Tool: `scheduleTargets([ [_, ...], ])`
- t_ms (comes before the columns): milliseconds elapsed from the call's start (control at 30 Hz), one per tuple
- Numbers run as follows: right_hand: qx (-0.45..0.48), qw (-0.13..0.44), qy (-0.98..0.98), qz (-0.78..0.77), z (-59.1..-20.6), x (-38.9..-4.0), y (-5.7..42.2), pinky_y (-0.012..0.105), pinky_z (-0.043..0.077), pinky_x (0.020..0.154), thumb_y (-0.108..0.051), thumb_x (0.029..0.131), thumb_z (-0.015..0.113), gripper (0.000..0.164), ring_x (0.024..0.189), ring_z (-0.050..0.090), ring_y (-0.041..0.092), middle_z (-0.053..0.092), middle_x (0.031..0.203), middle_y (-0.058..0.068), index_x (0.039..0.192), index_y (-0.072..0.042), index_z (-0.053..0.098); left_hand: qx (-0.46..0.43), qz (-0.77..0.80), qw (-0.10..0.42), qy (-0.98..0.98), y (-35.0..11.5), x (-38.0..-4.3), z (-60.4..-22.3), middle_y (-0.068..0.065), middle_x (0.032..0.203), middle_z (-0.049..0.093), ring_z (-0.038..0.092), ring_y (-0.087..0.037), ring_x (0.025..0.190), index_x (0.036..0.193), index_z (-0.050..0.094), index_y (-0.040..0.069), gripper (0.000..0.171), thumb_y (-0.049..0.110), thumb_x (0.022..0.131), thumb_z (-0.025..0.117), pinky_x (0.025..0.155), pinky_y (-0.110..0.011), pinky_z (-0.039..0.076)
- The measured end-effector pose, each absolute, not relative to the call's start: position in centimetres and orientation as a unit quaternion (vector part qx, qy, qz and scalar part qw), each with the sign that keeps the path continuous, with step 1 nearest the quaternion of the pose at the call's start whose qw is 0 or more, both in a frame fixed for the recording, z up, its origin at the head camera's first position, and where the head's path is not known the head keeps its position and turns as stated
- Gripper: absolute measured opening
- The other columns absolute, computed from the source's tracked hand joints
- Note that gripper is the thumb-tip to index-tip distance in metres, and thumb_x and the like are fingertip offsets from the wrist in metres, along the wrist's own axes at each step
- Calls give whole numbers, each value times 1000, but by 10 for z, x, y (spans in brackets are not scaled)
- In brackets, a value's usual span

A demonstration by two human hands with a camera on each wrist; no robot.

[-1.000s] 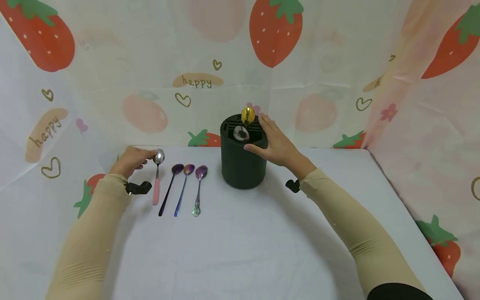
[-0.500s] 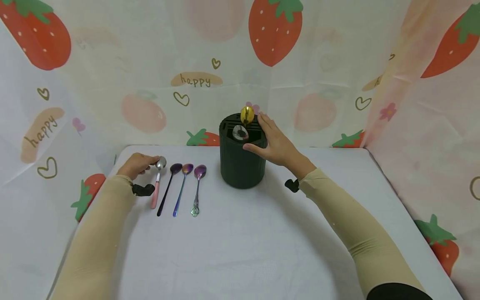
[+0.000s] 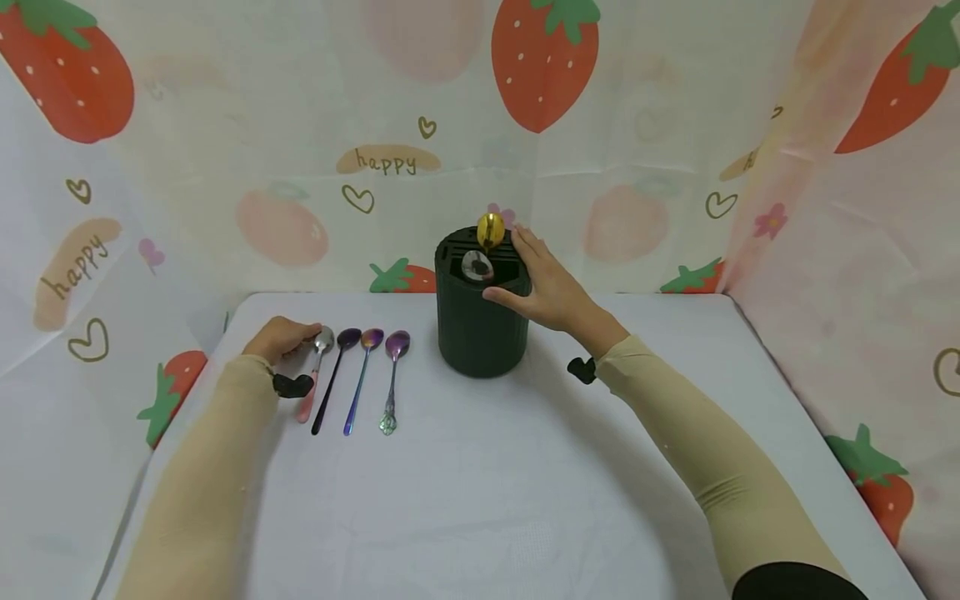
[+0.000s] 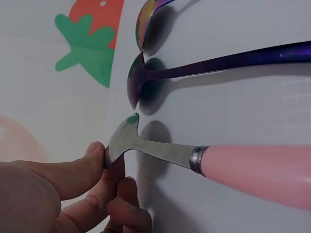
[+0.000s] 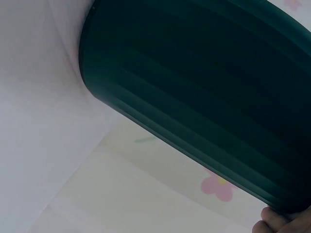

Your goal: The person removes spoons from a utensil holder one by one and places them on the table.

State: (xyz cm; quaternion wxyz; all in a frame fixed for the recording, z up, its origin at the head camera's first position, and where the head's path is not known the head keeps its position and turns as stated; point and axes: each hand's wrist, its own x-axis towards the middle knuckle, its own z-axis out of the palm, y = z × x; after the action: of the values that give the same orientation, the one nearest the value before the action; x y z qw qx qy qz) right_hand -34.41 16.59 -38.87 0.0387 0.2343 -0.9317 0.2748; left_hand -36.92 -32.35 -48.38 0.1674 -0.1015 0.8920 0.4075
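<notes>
By the left hand, a pink-handled spoon was pinched.
Its bowl was held between thumb and fingers, left of three spoons; farther right, a dark green holder was touched by the right hand, fingers extended.

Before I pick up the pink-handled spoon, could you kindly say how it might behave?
The pink-handled spoon should feel stiff: its neck looks metallic. Its shiny bowl may slip where the left hand pinches its edge. The thicker handle end may dip when the bowl is raised.

strawberry-print back wall | white-covered table | pinkish right wall
</notes>
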Motion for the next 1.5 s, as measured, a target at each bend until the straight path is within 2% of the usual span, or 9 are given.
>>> scheduleTargets([
  [200,237,40,-931,274,-389,-344,166,60,16,130,-93,88,50,121,167,0,22,0,181,-5,174,-21,5,-106,420,164,886,-321,-366,-488,4,66,39,40,-18,73,73,59,13,38,33,104,68,73,-34,35],
  [500,237,41,-931,275,-389,-344,167,60,15,130,-93,88,51,123,167,2,26,0,181,-5,174,-18,7,-88,391,135,906,-316,-362,-487,7,60,40,43,-14,65,71,59,13,38,33,103,68,67,-30,38],
  [633,238,41,-931,273,-389,-344,166,59,14,131,-92,88,50,122,167,2,27,0,181,-4,174,-18,6,-85,382,117,913,-312,-355,-484,1,70,50,47,-20,76,88,70,-1,36,32,103,68,73,-33,39],
  [700,238,41,-931,274,-389,-344,166,59,14,131,-92,89,50,122,167,2,28,1,181,-3,174,-17,7,-82,379,107,916,-311,-351,-482,-6,81,59,50,-25,85,104,72,-11,43,31,103,68,78,-34,40],
  [767,237,39,-931,274,-389,-343,166,59,14,131,-92,89,50,122,167,2,27,0,181,-3,174,-18,6,-82,377,104,917,-310,-348,-482,-14,95,64,51,-29,93,117,71,-16,49,32,104,67,83,-36,40],
  [900,235,38,-932,274,-388,-343,166,60,15,130,-93,88,50,122,167,1,25,0,181,-5,174,-19,5,-79,345,92,931,-312,-349,-481,-25,114,69,57,-32,97,125,72,-11,50,35,104,65,85,-40,46],
  [1000,235,38,-932,275,-388,-342,166,60,15,130,-93,88,50,123,167,1,26,-1,181,-5,174,-19,5,-74,320,93,940,-312,-352,-477,-32,131,67,64,-42,112,131,70,-10,56,39,106,61,99,-50,52],
  [1133,235,37,-931,277,-387,-342,166,61,15,130,-94,87,50,124,167,2,25,0,181,-4,174,-17,6,-52,318,92,942,-306,-352,-466,-36,148,55,50,-54,138,137,64,-11,58,39,109,57,117,-63,39],
  [1500,237,41,-932,273,-384,-340,164,60,15,130,-93,88,50,123,167,2,26,1,181,-2,174,-17,7,33,368,6,929,-265,-348,-436,-32,141,60,56,-49,131,140,62,-5,56,43,111,59,111,-62,44],
])
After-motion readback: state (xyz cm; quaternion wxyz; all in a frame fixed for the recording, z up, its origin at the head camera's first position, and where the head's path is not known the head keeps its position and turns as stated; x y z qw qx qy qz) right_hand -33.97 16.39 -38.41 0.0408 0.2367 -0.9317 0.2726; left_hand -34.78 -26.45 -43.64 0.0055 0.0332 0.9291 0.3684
